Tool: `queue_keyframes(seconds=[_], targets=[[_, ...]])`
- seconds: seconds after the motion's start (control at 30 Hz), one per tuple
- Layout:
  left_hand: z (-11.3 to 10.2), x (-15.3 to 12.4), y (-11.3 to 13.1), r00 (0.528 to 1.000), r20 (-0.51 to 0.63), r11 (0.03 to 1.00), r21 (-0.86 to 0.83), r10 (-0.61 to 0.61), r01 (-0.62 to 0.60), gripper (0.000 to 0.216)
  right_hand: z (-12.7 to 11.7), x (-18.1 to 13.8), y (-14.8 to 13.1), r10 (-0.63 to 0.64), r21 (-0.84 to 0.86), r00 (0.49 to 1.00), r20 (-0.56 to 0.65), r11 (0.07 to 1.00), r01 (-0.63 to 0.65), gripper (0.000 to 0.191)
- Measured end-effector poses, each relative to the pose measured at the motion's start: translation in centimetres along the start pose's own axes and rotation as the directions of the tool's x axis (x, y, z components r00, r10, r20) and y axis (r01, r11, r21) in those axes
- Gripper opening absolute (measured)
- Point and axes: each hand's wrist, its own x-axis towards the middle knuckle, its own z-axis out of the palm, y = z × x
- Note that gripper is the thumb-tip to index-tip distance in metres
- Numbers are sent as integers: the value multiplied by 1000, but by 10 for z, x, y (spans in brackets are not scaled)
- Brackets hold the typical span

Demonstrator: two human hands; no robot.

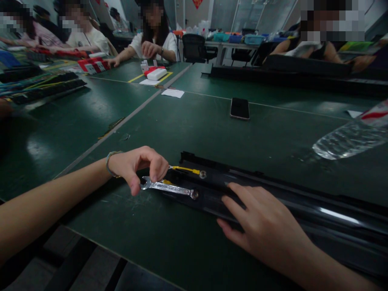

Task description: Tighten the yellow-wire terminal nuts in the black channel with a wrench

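Note:
A silver combination wrench [172,188] is held near its open-jaw end by my left hand [142,163], with thumb and fingers closed about it. The wrench's ring end lies at the nearer metal fastener [195,194] on a long black panel [303,202]. Beside it, a short yellow wire [188,170] runs to a second metal fastener [203,174]. Another bit of yellow shows partly behind the wrench. My right hand [260,218] rests on the black panel with its fingers spread, to the right of both fasteners.
Beyond the panel lies a phone [239,108] on the green table [145,125]. A plastic bottle [351,133] is on its side at the right. Paper [172,93], a white box [157,74] and bundled wires [45,87] lie farther off. Several people sit across the tables.

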Motion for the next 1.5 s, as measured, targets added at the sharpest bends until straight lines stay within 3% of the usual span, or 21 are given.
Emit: queue_keyframes(seconds=[0.6, 1.2, 1.5], targets=[[-5, -3, -4, 997, -68, 1000, -2, 27, -28, 23, -1, 0, 0, -1, 3, 1000, -12, 1000, 1, 20], [-9, -4, -10, 960, -280, 999, 46, -3, 17, 25, 0, 0, 0, 4, 3, 1000, -12, 1000, -4, 21], [-7, -2, -5, 971, -238, 1000, 22, -8, 14, 22, 0, 0, 0, -4, -1, 1000, -28, 1000, 4, 21]])
